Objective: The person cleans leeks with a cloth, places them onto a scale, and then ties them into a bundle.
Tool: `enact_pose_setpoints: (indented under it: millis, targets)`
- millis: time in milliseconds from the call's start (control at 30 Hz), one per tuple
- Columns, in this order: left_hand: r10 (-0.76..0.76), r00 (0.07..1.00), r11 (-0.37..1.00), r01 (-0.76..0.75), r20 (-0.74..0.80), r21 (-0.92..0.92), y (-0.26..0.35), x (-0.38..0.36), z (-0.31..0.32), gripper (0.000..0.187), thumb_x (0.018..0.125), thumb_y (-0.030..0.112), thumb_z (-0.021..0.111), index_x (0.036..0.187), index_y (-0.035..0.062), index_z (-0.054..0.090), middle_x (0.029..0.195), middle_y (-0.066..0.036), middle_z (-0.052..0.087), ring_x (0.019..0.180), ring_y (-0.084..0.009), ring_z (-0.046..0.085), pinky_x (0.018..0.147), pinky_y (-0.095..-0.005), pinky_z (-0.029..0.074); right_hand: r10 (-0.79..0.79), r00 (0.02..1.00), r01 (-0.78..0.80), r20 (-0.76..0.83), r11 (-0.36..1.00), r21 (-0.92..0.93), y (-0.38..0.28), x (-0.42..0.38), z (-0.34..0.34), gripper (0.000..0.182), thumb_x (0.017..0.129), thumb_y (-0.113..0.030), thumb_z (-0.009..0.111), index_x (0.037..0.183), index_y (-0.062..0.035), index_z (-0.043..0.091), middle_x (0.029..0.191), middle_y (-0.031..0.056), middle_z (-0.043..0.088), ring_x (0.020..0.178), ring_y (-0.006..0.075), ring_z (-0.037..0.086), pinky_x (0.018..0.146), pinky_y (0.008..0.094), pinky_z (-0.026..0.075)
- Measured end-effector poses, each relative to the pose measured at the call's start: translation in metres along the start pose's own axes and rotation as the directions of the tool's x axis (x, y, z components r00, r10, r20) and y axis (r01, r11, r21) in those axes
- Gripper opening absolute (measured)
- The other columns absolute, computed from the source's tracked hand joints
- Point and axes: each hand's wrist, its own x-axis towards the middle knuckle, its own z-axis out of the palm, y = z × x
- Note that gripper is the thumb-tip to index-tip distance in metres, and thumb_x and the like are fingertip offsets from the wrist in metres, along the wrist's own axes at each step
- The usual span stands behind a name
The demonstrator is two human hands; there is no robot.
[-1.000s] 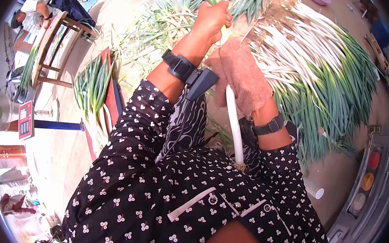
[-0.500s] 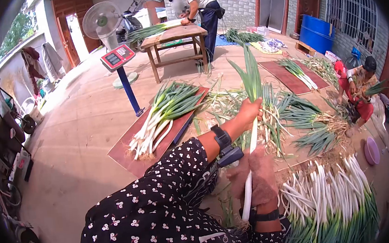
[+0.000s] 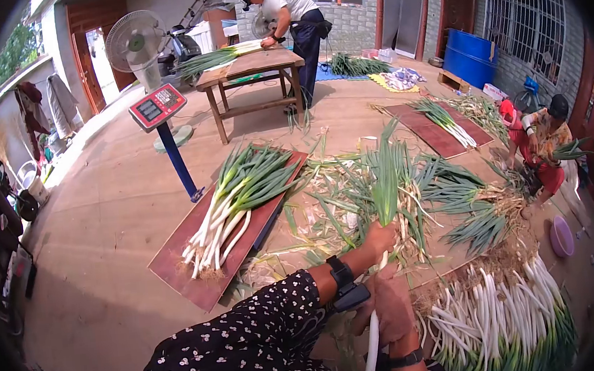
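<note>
A long green onion (image 3: 372, 345) stands upright in front of my body, its green leaves up and its white stem down. My left hand (image 3: 379, 240) is closed around it where the leaves meet the stem. Just below, my right hand (image 3: 394, 308) is at the white stem; it looks blurred, and its fingers cannot be made out clearly. Beside my right forearm lies a wide row of green onions (image 3: 496, 316) with white stems and rooty ends. Peeled-off leaves (image 3: 341, 203) are scattered on the ground ahead.
A red board (image 3: 200, 289) on a scale with a red display (image 3: 157, 107) bears a pile of green onions (image 3: 238, 198). One person (image 3: 293, 16) stands at a wooden table (image 3: 251, 64); another person (image 3: 544, 139) crouches at right, near a pink basin (image 3: 561, 236).
My left hand has come down closer to my right hand, and the onion's leaves are lower. The surroundings have shifted slightly left in view.
</note>
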Motion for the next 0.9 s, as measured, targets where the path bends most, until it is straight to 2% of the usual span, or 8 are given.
enact_pose_setpoints:
  millis: [100,200,333,467,600,633,700,900]
  targets:
    - [0.074,0.983,0.996,-0.082,-0.17,-0.042,0.026,0.007,-0.004,0.016,0.088,0.014,0.053,0.076,0.0062,0.046,0.056,-0.001,0.044,0.038,-0.0124,0.039,0.033,-0.0274,0.029,0.356,0.925,-0.379,0.136,0.822,0.425,-0.025,-0.013,-0.002,0.037,0.093,-0.027,0.04,0.073,0.0021,0.051,0.059,0.012,0.056,0.056,0.0234,0.061,0.048,0.033,0.045]
    - [0.093,0.991,0.972,-0.111,-0.094,-0.208,0.037,0.021,-0.022,0.01,0.091,0.012,0.05,0.084,0.0073,0.044,0.057,0.002,0.035,0.044,-0.0086,0.032,0.037,-0.0237,0.027,-0.236,0.97,0.225,0.055,0.962,0.158,-0.005,-0.028,-0.004,0.034,0.094,-0.029,0.041,0.084,0.0025,0.051,0.064,0.0131,0.059,0.063,0.0255,0.064,0.054,0.0331,0.049]
    - [-0.003,1.0,0.92,-0.006,-0.023,-0.391,0.046,0.025,-0.029,0.008,0.093,0.013,0.047,0.09,0.006,0.043,0.062,0.001,0.036,0.048,-0.0082,0.034,0.04,-0.0222,0.029,0.041,0.975,-0.185,0.22,0.701,0.688,-0.009,-0.045,-0.01,0.042,0.09,-0.038,0.048,0.091,0.0037,0.046,0.069,0.0133,0.058,0.064,0.0201,0.063,0.052,0.0287,0.048]
    - [0.025,0.997,0.957,-0.002,0.073,-0.291,0.032,0.015,0.002,0.009,0.094,0.012,0.045,0.098,0.0049,0.044,0.065,0.001,0.036,0.05,-0.0075,0.034,0.042,-0.0212,0.031,0.056,0.996,-0.062,0.071,0.993,0.097,-0.019,-0.039,-0.019,0.034,0.09,-0.029,0.049,0.093,0.0048,0.046,0.068,0.0164,0.058,0.062,0.0266,0.063,0.052,0.0336,0.049]
    - [-0.007,0.992,0.972,0.036,0.125,-0.232,0.015,-0.005,0.033,0.011,0.093,0.013,0.048,0.1,0.0042,0.046,0.065,0.001,0.037,0.051,-0.0074,0.034,0.042,-0.0208,0.03,-0.13,0.991,0.117,-0.011,0.923,-0.366,0.01,-0.029,-0.02,0.027,0.091,-0.021,0.044,0.092,0.005,0.049,0.071,0.0201,0.059,0.058,0.0306,0.061,0.048,0.0372,0.047]
    - [-0.004,0.989,0.977,0.035,0.145,-0.212,0.01,-0.01,0.039,0.012,0.093,0.013,0.048,0.101,0.0041,0.046,0.064,0.001,0.037,0.051,-0.0074,0.034,0.042,-0.021,0.03,0.067,0.996,-0.065,-0.059,0.998,0.022,0.012,-0.025,-0.023,0.03,0.092,-0.024,0.042,0.09,0.0049,0.05,0.071,0.0187,0.059,0.056,0.0289,0.06,0.047,0.0353,0.046]
    - [0.001,0.982,0.984,0.032,0.188,-0.174,0.002,-0.018,0.048,0.013,0.093,0.014,0.049,0.101,0.0041,0.047,0.064,0.001,0.037,0.051,-0.0075,0.034,0.042,-0.0214,0.03,0.423,0.904,-0.332,0.063,0.602,0.726,0.009,-0.021,-0.028,0.037,0.093,-0.029,0.039,0.088,0.0047,0.051,0.07,0.016,0.059,0.053,0.0255,0.058,0.045,0.0315,0.045]
    - [-0.154,0.942,0.935,0.236,0.298,-0.265,-0.014,-0.02,0.052,0.015,0.094,0.017,0.048,0.1,0.0034,0.048,0.064,0.001,0.037,0.051,-0.0081,0.034,0.043,-0.0212,0.029,0.171,0.979,-0.098,-0.109,0.869,0.485,0.014,-0.012,-0.038,0.048,0.093,-0.044,0.038,0.08,0.0002,0.052,0.064,0.0052,0.052,0.051,0.0169,0.05,0.046,0.0277,0.042]
